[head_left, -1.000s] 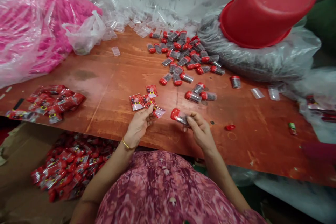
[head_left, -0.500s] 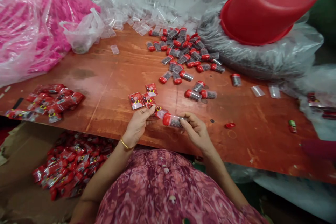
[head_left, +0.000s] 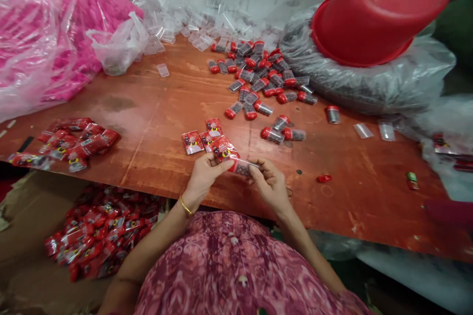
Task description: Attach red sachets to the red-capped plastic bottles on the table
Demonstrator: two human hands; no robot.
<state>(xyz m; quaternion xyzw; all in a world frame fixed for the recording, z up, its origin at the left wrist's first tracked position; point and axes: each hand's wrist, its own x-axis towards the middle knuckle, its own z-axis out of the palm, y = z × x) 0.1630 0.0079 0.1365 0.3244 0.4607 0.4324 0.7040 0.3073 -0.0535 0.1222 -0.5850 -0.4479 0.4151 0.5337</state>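
My left hand (head_left: pixel 202 177) pinches a red printed wrapper (head_left: pixel 223 148) against the red-capped end of a clear tube (head_left: pixel 243 167) with dark contents. The tube's other end is between the thumb and fingers of my right hand (head_left: pixel 271 182). The wrapper lies along the tube's far side, standing up above it. Just beyond my left hand, flat red packets (head_left: pixel 192 142) rest on the table. Several similar capped tubes (head_left: pixel 272 135) lie to the right and farther back.
Filled red packets (head_left: pixel 79 140) lie at the left, more in a box (head_left: pixel 22 236) below the edge. A pink bag (head_left: pixel 48 34), clear plastic pieces (head_left: pixel 199 34) and a red bucket (head_left: pixel 373 15) on a bag stand along the back. A red cap (head_left: pixel 324 178) lies right.
My left hand has moved right, up to the tube's capped end. The wrapper, earlier mostly hidden at my left fingertips, now shows spread beside the tube.
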